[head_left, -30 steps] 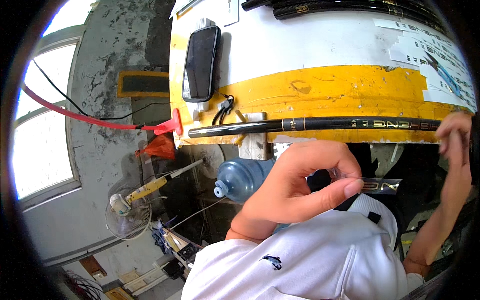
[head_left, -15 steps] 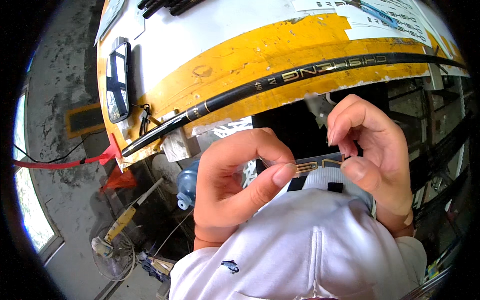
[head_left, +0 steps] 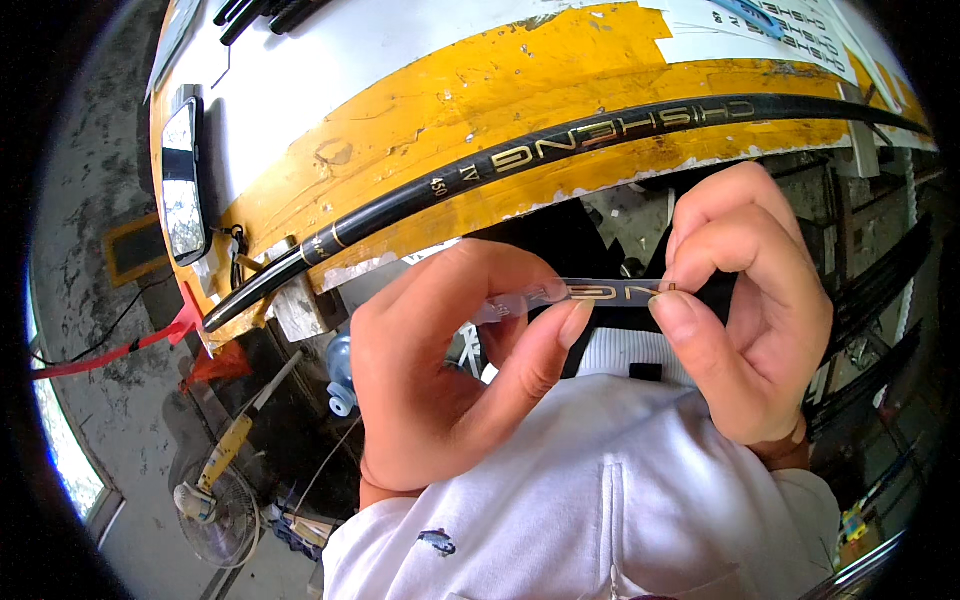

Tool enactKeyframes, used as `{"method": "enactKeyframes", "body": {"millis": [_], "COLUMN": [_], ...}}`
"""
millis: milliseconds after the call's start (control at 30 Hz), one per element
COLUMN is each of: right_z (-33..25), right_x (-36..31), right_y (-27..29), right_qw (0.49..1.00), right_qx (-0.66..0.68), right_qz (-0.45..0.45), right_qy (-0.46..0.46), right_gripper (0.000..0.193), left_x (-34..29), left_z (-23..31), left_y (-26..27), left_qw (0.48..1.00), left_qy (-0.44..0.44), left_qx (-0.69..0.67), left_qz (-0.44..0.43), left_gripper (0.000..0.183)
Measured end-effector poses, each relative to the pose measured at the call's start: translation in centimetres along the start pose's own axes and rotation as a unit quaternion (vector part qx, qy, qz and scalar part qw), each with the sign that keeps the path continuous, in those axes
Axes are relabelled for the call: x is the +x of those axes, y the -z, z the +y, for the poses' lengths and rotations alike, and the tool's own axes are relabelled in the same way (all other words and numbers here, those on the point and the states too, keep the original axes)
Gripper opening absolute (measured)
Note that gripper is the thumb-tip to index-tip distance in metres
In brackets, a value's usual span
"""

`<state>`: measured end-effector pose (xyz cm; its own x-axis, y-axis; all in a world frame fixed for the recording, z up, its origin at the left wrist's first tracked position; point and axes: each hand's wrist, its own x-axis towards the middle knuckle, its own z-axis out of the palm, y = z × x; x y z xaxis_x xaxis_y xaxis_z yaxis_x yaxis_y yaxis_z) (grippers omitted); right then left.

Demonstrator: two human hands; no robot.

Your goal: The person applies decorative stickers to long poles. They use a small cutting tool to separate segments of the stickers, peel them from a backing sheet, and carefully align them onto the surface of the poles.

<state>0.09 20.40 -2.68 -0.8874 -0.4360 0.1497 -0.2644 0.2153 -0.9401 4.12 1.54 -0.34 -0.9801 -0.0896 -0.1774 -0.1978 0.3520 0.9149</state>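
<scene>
A clear decal strip with gold lettering [head_left: 620, 293] is stretched between my two hands, above my lap. Thumb and forefinger of my left hand [head_left: 430, 370] pinch it toward its left part, and a loose clear end trails behind those fingers. My right hand [head_left: 755, 310] grips the right end between thumb and fingertips. Just beyond both hands, a long black fishing rod [head_left: 400, 206] with gold markings lies slantwise along the near edge of the table. The strip touches only my fingers and is apart from the rod.
The table [head_left: 380, 120] has a worn yellow border. A phone [head_left: 184, 180] lies at its left edge; printed sheets [head_left: 690, 45] and a blue tool [head_left: 757, 18] are at the far right. Below left are a red strap [head_left: 110, 358], a blue bottle [head_left: 341, 370] and a fan [head_left: 222, 515].
My right fingers have closed on the strip's right end, and more of its lettering shows lying flat. The table and rod have shifted left in view as the head turned.
</scene>
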Motion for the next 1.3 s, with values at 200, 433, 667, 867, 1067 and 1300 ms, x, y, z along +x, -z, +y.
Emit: {"method": "enactKeyframes", "body": {"millis": [200, 433, 667, 867, 1067, 1300], "right_z": [0.1, 0.6, -0.1, 0.3, 0.0, 0.2], "right_x": [1.1, 1.5, 2.1, 2.2, 2.0, 2.2], "right_y": [1.4, 1.6, 1.9, 2.7, 1.7, 1.8], "right_qw": [0.995, 0.992, 0.990, 0.979, 0.983, 0.981], "right_qx": [-0.076, -0.084, -0.091, -0.158, -0.163, -0.176], "right_qz": [-0.029, -0.030, -0.087, -0.115, -0.071, -0.066], "right_qy": [0.057, 0.083, 0.072, 0.064, 0.049, 0.053], "right_gripper": [0.013, 0.018, 0.022, 0.021, 0.018, 0.017], "left_x": [1.1, 1.6, 2.0, 0.8, 0.8, 1.3], "left_z": [0.8, 0.8, 0.2, -1.7, -1.6, -1.5], "left_y": [-0.2, 0.0, 0.1, -0.6, 0.1, 0.6], "left_qw": [0.999, 0.997, 0.996, 0.992, 0.994, 0.996], "left_qy": [0.028, 0.028, 0.031, -0.018, -0.015, 0.002], "left_qx": [0.044, 0.062, 0.075, -0.054, -0.021, -0.008], "left_qz": [-0.009, -0.048, -0.032, 0.111, 0.103, 0.093], "left_gripper": [0.024, 0.022, 0.025, 0.042, 0.031, 0.029]}}
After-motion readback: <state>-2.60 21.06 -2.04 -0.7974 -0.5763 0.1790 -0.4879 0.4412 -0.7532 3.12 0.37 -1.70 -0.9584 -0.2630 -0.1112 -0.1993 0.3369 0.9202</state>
